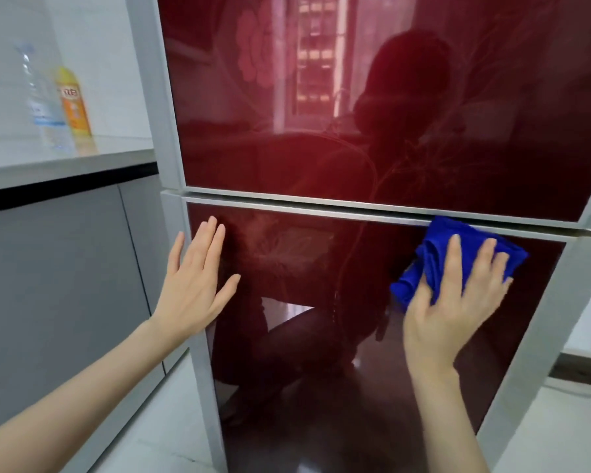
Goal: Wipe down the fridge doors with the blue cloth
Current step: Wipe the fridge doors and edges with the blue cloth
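right grip [454, 302]: flat-fingered, pressing blue cloth [435, 242] under its fingers onto lower door [321, 370] | left grip [195, 278]: released, flat on door

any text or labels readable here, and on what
On the yellow bottle: white characters on a red patch, too blurred to read.
On the clear bottle: blue and white label, too blurred to read.
On the fridge doors: no text, only a flower pattern.
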